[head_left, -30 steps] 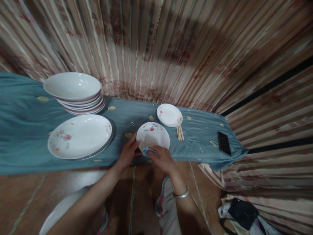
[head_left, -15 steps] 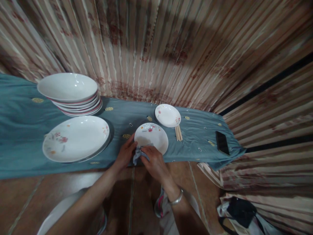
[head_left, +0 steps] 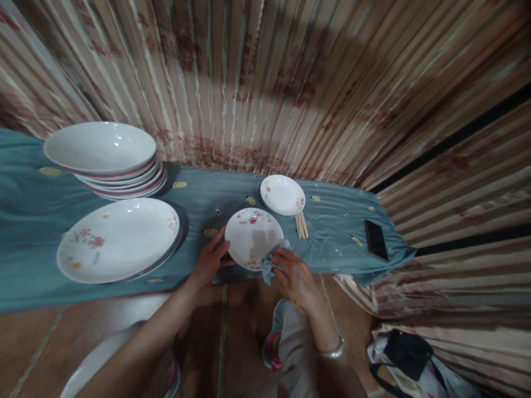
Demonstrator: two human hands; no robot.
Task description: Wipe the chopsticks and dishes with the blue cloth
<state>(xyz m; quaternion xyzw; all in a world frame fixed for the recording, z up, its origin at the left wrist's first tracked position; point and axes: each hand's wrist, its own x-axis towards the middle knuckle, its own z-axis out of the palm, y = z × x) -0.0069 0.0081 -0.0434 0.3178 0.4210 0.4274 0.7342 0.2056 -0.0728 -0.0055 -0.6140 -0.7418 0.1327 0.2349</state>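
A small white plate (head_left: 251,237) with a floral rim is near the front edge of the cloth-covered table. My left hand (head_left: 211,261) grips its left edge, thumb on the rim and fingers beneath. My right hand (head_left: 293,272) pinches a crumpled light-blue cloth (head_left: 269,264) against the plate's lower right rim. Behind it lies another small floral plate (head_left: 282,194), apparently stacked on one more. Several wooden chopsticks (head_left: 302,225) lie just in front of that plate.
To the left stand a stack of oval floral plates (head_left: 124,237) and a taller stack topped by a deep white bowl (head_left: 99,145). A black phone (head_left: 376,240) lies near the right end of the table (head_left: 327,249). A pleated curtain (head_left: 232,83) hangs behind; a bag (head_left: 409,354) is on the floor.
My right hand has moved the cloth from the plate's lower left rim to its lower right. My left hand keeps its hold on the left edge. The view has shifted slightly.
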